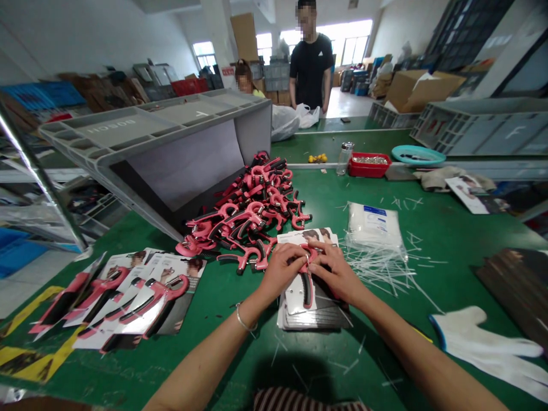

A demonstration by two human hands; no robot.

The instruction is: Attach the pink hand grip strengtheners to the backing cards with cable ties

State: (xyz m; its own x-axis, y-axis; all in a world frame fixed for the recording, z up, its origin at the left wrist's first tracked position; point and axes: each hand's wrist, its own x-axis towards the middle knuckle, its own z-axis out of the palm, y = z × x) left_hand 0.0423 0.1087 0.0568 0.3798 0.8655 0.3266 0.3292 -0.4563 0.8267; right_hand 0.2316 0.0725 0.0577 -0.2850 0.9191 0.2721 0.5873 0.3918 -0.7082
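A pink and black hand grip strengthener (307,288) lies on the top card of a stack of printed cards (295,319) in front of me. My left hand (285,265) grips its upper part from the left, thumb near the metal spring. From the right, my right hand (336,268) closes its fingers on the same part. The fingertips of both hands almost meet there, and they hide most of its upper end. Whether a thin tie is between them I cannot tell. Beside my right hand lie loose white plastic ties (377,265) and a bag of ties (374,225).
A tipped grey crate (158,117) spills a heap of pink grip strengtheners (252,211). Carded grip strengtheners (154,297) overlap at left. A white glove (483,337) and dark cards (516,285) lie right. Behind are a red tray (369,171), a glass jar (343,160) and a standing person (311,68).
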